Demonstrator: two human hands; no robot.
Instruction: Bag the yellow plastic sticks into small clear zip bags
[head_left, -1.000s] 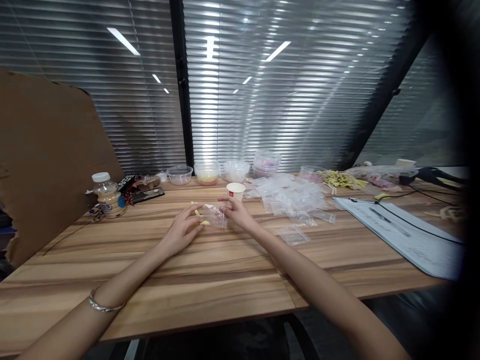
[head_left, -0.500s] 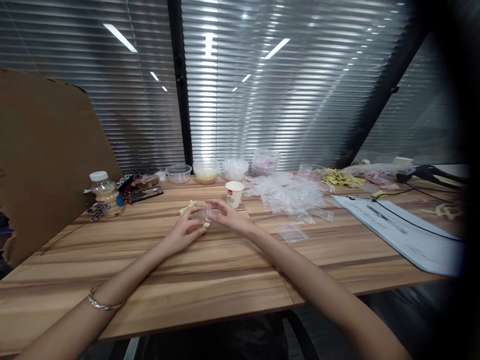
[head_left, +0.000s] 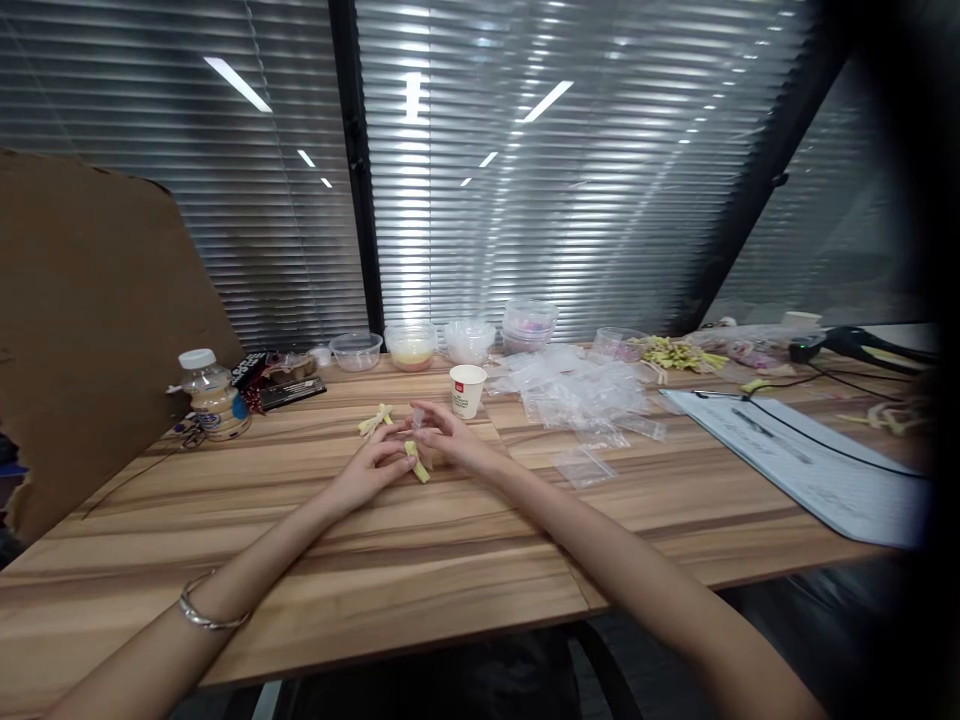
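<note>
My left hand [head_left: 373, 463] is over the middle of the table with its thumb and fingers closed on a short yellow strip [head_left: 418, 464], whose material I cannot make out. The strip slants down toward the tabletop. Close against it, my right hand [head_left: 448, 437] pinches a small clear plastic bag [head_left: 418, 418], partly hidden by the fingers. Just beyond my left fingers lies a small heap of yellow strips [head_left: 374, 422]. A white paper cup [head_left: 466, 393] stands behind my right hand.
Right of the cup spreads a pile of clear zip bags [head_left: 574, 388], with one loose bag [head_left: 583, 467] nearer. Plastic bowls [head_left: 411, 348] line the back. A bottle [head_left: 211, 395] stands left by a cardboard panel [head_left: 97, 300]. A clipboard [head_left: 795, 460] and yellow strip bundle [head_left: 679, 353] lie right.
More of the yellow strip now shows below my left fingertips, and it slants toward the table. The plastic bag is still between my hands. Both arms have barely shifted.
</note>
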